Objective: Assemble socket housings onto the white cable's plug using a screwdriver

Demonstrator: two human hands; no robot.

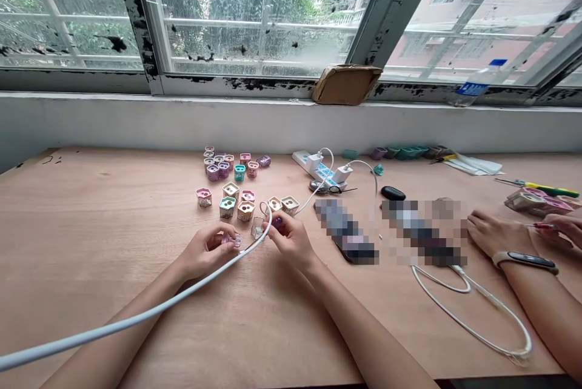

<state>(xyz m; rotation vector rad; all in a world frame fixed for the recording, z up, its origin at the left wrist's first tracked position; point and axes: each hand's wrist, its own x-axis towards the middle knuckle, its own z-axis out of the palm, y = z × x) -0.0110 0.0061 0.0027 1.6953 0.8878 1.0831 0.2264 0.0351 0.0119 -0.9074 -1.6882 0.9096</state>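
My left hand point(208, 254) is closed on a small clear pinkish piece point(231, 240) at its fingertips, low over the wooden table point(113, 225). To its right, my right hand point(291, 240) pinches a small dark purple piece point(277, 222), partly covered by its fingers. A clear case point(257, 228) stands between the two hands. Just behind them are several small pentagonal sharpeners, among them a green one point(227, 207) and a cream one point(246, 211). A white cable point(173, 300) crosses in front of my left hand and loops near my right fingertips.
More coloured sharpeners point(224, 169) stand farther back. A power strip point(321, 169) with plugged chargers and two blurred phones point(350, 237) lie right of my hands. At the far right, a co-worker's hands point(502, 234) work beside a yellow-green screwdriver point(545, 188). A bottle point(477, 85) stands on the sill.
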